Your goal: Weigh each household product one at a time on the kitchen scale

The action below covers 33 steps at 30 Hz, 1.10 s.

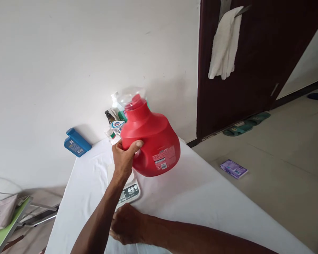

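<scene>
My left hand (pixel 124 157) is closed round the handle side of a big red detergent jug (pixel 151 141), thumb outermost. The jug looks lifted off the cloth and leans a little, its red spout upward and a barcode label facing me. Partly behind the left wrist, a white digital kitchen scale (pixel 132 190) lies on the table, its buttons showing. My right hand (pixel 127 224) is curled into a fist just in front of the scale's near edge. Its fingers are mostly turned away, so anything inside them is hidden.
White cloth covers the table (pixel 190 197). By the wall stand a blue bottle (pixel 77 142), a small dark bottle (pixel 109 116), a boxed item (pixel 117 125), a white-capped bottle (pixel 112 135) and a clear plastic container (pixel 127 93). A purple pack (pixel 233 168) lies on the floor.
</scene>
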Available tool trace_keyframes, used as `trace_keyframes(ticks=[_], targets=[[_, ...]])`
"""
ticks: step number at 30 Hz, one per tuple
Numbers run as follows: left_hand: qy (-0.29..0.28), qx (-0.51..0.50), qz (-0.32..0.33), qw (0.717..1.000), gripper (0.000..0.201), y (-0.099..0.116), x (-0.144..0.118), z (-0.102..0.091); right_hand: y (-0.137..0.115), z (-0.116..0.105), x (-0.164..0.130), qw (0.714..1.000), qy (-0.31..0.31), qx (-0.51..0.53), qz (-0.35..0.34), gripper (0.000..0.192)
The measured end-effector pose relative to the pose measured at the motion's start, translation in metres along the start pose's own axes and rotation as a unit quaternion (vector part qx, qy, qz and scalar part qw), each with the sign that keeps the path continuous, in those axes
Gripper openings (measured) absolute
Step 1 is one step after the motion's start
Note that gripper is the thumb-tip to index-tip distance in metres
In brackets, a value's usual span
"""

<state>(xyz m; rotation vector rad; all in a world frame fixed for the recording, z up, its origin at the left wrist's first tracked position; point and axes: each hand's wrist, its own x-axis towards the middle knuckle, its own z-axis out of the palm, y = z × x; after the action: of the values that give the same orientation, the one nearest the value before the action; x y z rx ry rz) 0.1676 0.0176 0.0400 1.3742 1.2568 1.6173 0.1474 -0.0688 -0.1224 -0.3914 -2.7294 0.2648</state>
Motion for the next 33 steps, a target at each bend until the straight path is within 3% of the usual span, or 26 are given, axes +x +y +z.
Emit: trace_keyframes(ticks=[7, 11, 15, 20, 26, 33], targets=[[0.094, 0.016, 0.065, 0.993, 0.066, 0.022, 0.000, -0.074, 0.002, 0.002, 0.000, 1.000, 0.017, -0.016, -0.002, 0.031], [0.142, 0.038, 0.053, 0.988, 0.067, 0.018, -0.002, -0.111, 0.002, -0.005, -0.003, 1.000, -0.006, -0.002, -0.002, 0.031], [0.169, 0.061, 0.032, 0.983, 0.063, 0.006, -0.002, -0.136, 0.001, -0.012, -0.007, 0.999, -0.035, 0.002, 0.006, 0.033], [0.178, 0.094, 0.009, 0.980, 0.061, -0.015, -0.001, -0.154, 0.001, -0.014, -0.010, 0.999, -0.033, 0.010, 0.008, 0.033], [0.174, 0.091, -0.004, 0.981, 0.062, -0.030, -0.001, -0.161, 0.002, -0.009, -0.010, 0.999, -0.033, 0.016, 0.002, 0.033], [0.107, 0.100, -0.006, 0.989, 0.059, -0.030, -0.004, -0.170, 0.003, -0.008, -0.011, 0.999, -0.039, 0.025, 0.007, 0.031]])
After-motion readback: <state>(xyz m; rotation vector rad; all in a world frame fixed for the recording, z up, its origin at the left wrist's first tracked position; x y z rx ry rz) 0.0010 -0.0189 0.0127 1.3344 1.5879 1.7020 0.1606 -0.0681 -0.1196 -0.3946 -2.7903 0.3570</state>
